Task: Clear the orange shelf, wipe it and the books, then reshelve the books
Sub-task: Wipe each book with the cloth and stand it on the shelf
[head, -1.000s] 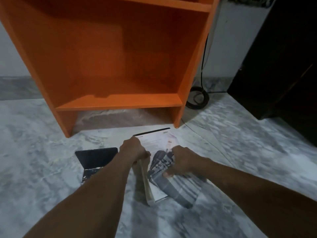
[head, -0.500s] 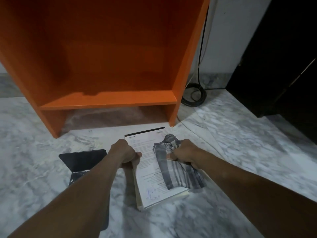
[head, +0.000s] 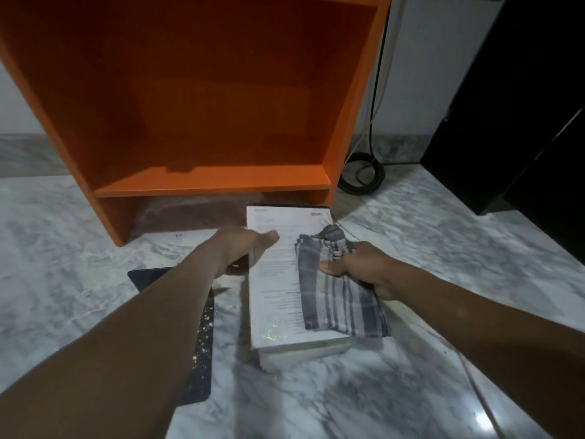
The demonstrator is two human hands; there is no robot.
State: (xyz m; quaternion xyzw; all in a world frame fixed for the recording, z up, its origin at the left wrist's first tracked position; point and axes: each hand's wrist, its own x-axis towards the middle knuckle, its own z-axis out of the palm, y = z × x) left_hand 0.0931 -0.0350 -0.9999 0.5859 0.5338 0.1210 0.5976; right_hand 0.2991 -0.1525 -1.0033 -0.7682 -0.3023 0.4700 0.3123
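A thick white book [head: 278,280] lies on the marble floor in front of the orange shelf [head: 215,182], whose compartment holds nothing. My left hand [head: 243,251] grips the book's left edge, thumb on the cover. My right hand [head: 357,267] grips a grey striped cloth [head: 335,299] that lies over the right half of the cover. A dark book [head: 199,337] lies flat on the floor to the left, mostly hidden under my left forearm.
A coiled black cable [head: 361,172] lies by the shelf's right foot, with cords running up the white wall. A black cabinet [head: 519,115] stands at the right. Grey marble floor [head: 443,255] surrounds the books.
The white book has been laid flatter with its cover up. The cloth has slid toward the book's far end and my left hand has shifted along its left edge.
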